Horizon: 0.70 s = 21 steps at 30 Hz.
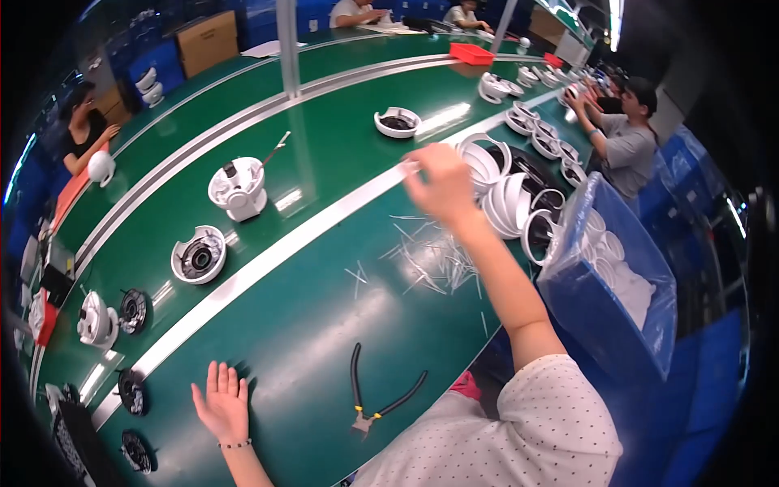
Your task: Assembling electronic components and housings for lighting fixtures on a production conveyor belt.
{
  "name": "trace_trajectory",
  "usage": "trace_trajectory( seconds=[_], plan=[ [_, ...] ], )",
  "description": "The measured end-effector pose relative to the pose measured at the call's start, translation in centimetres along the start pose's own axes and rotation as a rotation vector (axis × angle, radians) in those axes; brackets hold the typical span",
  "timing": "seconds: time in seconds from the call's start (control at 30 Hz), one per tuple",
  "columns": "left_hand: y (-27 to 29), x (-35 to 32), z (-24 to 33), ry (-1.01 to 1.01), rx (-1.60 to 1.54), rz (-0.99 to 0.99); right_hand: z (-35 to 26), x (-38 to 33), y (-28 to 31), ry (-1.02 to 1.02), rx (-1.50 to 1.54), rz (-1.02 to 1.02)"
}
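Observation:
My left hand (221, 404) rests palm up over the near left of the green bench, fingers stretched out, nothing in it. My right arm reaches forward, and my right hand (441, 180) is closed above the white rail (324, 207), thumb and fingers pinched together. Something small and pale shows at the fingertips; I cannot make it out. Just right of that hand lie stacked white plastic rings (507, 203) among black round parts. Thin white strips (438, 261) are scattered below it. Between my hands lie wire cutters (363, 420) with black handles, spread apart.
White round housings, one a ball-shaped unit (238, 188) and one a half shell (199, 256), stand on the green conveyor. A blue bin (604, 276) lined with clear plastic holds white parts at right. Co-workers (629, 130) sit around the line. Black round parts (134, 450) lie at left.

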<state>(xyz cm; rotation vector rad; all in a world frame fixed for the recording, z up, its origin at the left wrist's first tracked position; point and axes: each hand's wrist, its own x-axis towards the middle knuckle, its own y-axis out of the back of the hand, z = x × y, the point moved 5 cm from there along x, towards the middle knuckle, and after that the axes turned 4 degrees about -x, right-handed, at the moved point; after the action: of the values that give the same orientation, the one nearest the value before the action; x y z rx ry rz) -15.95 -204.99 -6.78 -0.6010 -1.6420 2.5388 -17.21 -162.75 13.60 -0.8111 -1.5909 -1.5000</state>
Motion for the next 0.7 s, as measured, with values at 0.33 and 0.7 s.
trace_trajectory(
  seconds=[0.33, 0.7],
  plan=[
    [-0.5, -1.2, 0.9, -0.033, 0.104, 0.029, 14.3, -10.3, 8.2, -0.834, -0.666, -0.396],
    [-2.0, 0.7, 5.5, -0.385, 0.772, 0.114, 0.0, -3.5, 6.7, -0.245, -0.140, -0.116]
  ],
)
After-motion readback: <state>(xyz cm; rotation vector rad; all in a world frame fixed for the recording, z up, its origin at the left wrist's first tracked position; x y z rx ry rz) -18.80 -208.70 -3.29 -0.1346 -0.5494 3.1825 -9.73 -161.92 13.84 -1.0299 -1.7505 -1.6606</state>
